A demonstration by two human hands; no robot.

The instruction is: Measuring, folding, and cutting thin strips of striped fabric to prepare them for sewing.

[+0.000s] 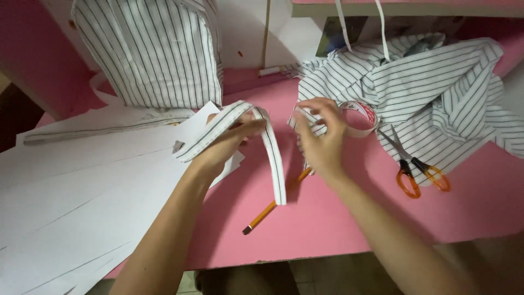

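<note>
Left hand (226,143) pinching narrow black-and-white striped fabric strip (273,158) | right hand (322,136) pinching its far end | strip's free tail hangs toward the wearer, between both hands, nearer left.

Scissors (416,166) right of pencil (271,208) (on table (338,229)).

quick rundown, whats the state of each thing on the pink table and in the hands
left hand: closed on the striped fabric strip
striped fabric strip: looped, one end hanging
right hand: fingers pinching the strip's other end
scissors: lying open
pencil: lying flat
tape roll: lying flat
striped shirt: crumpled
</note>
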